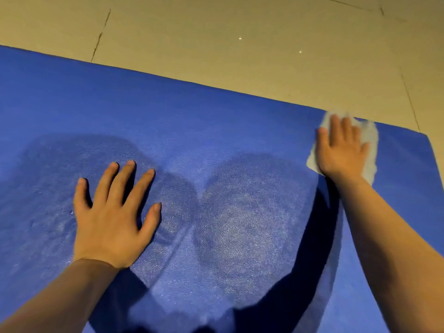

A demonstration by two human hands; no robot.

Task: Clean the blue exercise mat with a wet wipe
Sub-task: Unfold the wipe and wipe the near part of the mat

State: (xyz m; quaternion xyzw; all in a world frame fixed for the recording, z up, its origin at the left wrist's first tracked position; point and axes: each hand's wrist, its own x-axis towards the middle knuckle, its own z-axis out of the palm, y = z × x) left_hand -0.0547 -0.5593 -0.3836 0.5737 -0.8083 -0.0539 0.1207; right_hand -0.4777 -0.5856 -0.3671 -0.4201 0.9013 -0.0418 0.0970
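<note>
Beige floor tiles (240, 44) run past the far edge of the blue mat (216, 121), which lies flat and fills most of the view. Her left hand (113, 217) rests palm down near the mat's middle, fingers spread and straight, holding nothing. Out by the far right corner, the right hand (341, 147) presses flat on a white wipe (371, 150), fingers seemingly straight, though blurred. Darker patches mark the mat's centre.

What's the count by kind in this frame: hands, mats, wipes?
Hands: 2, the left hand flat on the mat and the right hand pressing the wipe
Mats: 1, the blue exercise mat
Wipes: 1, the white wet wipe near the mat's far edge
Total: 4
</note>
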